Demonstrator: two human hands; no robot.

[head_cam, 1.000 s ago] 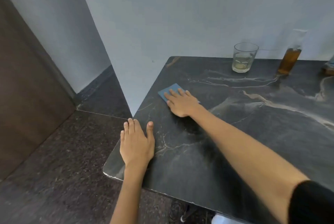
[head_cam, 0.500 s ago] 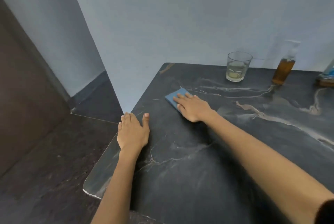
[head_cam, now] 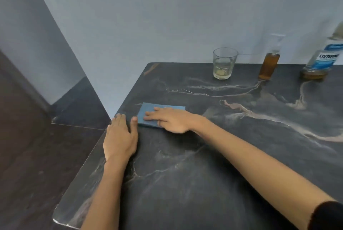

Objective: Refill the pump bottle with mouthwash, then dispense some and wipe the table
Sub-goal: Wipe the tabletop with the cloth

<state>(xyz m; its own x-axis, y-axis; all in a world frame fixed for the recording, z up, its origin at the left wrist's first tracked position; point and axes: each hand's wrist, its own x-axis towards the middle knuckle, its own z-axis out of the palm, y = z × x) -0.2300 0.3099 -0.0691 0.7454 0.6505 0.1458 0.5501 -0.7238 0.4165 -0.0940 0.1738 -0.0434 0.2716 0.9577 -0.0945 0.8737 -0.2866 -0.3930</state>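
- Here, the right hand (head_cam: 171, 120) lay flat on a blue cloth (head_cam: 148, 114), fingers straight and close together, pressing it down onto the dark marble-patterned table (head_cam: 204, 174) near its left edge.
- The cloth was a folded rectangle; its far edge and left end showed past the fingers, and the rest was hidden under the palm.
- The left hand (head_cam: 120, 137) rested palm-down at the table's left edge, fingers straight and together, thumb spread a little toward the cloth; it held nothing.
- The left thumb tip came just beside the cloth's near left corner; whether it touched could not be told.
- At the far side of the table, against the pale wall (head_cam: 167, 16), stood a clear drinking glass (head_cam: 224, 63) with a little yellowish liquid in the bottom.
- To the right of the glass stood the pump bottle (head_cam: 269, 64), upright, its lower part filled with amber liquid; its pale pump top was blurred against the wall.
- Further right, at the frame's edge, was the mouthwash bottle (head_cam: 323, 59) with a blue and white label and a low layer of amber liquid at its base; it appeared tilted in the wide-angle view.
- Glass, pump bottle and mouthwash bottle stood apart from one another and well away from both hands.
- A black sleeve (head_cam: 328, 216) showed on the right arm at the lower right corner.
- A dark floor (head_cam: 37, 155) lay to the left of the table.
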